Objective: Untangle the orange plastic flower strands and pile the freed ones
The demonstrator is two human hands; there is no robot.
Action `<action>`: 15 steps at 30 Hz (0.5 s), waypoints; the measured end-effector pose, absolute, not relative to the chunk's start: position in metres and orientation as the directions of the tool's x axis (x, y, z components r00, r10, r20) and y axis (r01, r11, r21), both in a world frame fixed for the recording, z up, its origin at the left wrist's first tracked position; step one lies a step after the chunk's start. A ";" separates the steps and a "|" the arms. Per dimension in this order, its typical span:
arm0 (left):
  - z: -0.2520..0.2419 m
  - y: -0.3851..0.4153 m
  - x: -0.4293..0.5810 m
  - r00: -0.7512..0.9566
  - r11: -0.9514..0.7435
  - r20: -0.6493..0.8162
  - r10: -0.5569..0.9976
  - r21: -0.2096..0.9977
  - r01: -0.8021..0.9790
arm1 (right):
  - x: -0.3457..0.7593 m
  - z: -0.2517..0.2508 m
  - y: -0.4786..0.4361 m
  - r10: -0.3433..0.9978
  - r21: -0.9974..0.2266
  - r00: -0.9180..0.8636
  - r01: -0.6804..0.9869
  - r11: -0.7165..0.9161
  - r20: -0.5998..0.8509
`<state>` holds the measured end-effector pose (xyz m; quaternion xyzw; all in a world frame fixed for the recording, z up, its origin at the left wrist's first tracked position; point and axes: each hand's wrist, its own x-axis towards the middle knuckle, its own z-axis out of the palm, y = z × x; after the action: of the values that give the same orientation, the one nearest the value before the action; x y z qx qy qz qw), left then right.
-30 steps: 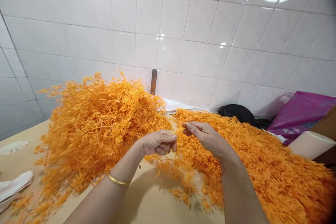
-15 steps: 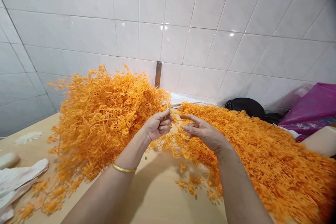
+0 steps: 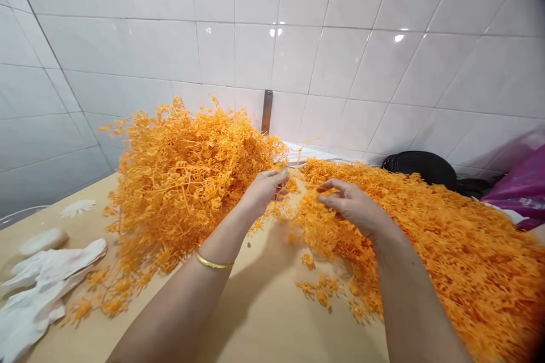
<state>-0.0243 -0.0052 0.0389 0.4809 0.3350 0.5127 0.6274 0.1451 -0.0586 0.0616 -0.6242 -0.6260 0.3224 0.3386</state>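
Note:
A tall bunch of orange flower sprigs [image 3: 183, 181], thin-stemmed and frilly, stands on the left of the table. At its right edge is my left hand [image 3: 264, 190], with fingers loosely stretched and slightly apart; I see nothing held in it. My right hand [image 3: 351, 204] hovers over the near-left side of a wide, low heap of loose orange florets [image 3: 447, 232], its thumb and forefinger parted and no piece visible between them. A thin orange stem [image 3: 300, 150] shows beyond the hands, near the wall. Small loose orange clusters [image 3: 323, 289] lie in front of the heap.
White gloves [image 3: 51, 278], a pale rounded object [image 3: 43, 241] and a white petal-shaped piece [image 3: 78, 207] lie at left. By the tiled wall [image 3: 340, 62] are a metal bracket [image 3: 267, 112], a black case [image 3: 421, 168] and a purple bag [image 3: 517, 178].
My left hand has gone from a closed pinch to loosened fingers. Between the hands, the strand of orange sprig is gone. The view has shifted slightly, showing more of the gloves.

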 end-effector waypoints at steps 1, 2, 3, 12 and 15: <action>0.041 -0.006 -0.025 0.138 -0.088 0.135 0.981 0.950 -0.298 | 0.146 0.063 -0.058 0.996 -0.826 0.072 0.563 0.006 0.057; 0.044 -0.008 -0.026 0.035 -0.200 0.217 0.975 0.941 -0.272 | 0.146 0.063 -0.057 0.987 -0.830 0.129 0.557 0.006 0.094; 0.048 -0.010 -0.025 -0.038 -0.305 0.306 0.951 0.920 -0.246 | 0.146 0.064 -0.057 0.976 -0.836 0.175 0.549 0.012 0.129; 0.044 -0.032 0.004 0.390 0.099 0.016 0.921 0.957 -0.272 | 0.124 0.062 -0.060 0.968 -0.935 0.010 0.259 0.241 0.252; 0.030 -0.023 0.005 0.495 0.283 -0.078 0.865 0.891 -0.354 | 0.120 0.064 -0.064 0.970 -0.955 -0.063 0.170 0.242 0.235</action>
<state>0.0047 -0.0230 0.0305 0.4374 0.2922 0.4089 0.7458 0.1204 -0.0640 0.0639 -0.4677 -0.6094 0.4001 0.4998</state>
